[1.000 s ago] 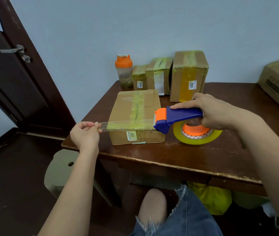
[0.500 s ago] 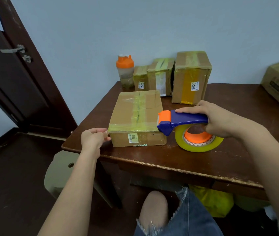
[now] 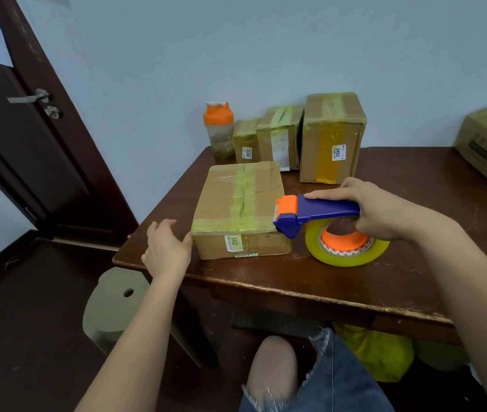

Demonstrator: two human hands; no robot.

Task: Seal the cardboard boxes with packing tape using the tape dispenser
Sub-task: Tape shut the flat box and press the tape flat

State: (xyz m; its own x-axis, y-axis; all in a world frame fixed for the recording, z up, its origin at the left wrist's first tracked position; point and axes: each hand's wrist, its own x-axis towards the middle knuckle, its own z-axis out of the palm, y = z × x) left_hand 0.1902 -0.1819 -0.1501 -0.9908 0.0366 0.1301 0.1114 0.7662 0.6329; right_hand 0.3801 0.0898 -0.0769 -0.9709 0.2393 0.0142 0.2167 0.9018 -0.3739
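The flat cardboard box (image 3: 240,209) lies near the front left corner of the worktop (image 3: 310,281). A strip of yellowish tape (image 3: 230,223) runs across the box top along its near edge, crossing an older strip that runs front to back.

The left hand (image 3: 166,249) lies flat against the box's left side, fingers straight, pressing rather than holding, apparently on the tape end folded down there. The right hand (image 3: 376,208) is wrapped round the blue handle of the tape dispenser (image 3: 316,214), whose orange head sits at the box's right top edge, with the roll hanging just right of the box, low over the worktop.

The step in hand looks like finishing this cross strip at the box's right edge. To do it well, the person would probably carry the head down over that edge so the tape laps onto the right side, then tilt the handle so the blade bites and cuts cleanly. The left hand should brace the box against the pull, since a light box may slide. Rubbing the strip down afterwards would remove the wrinkles.
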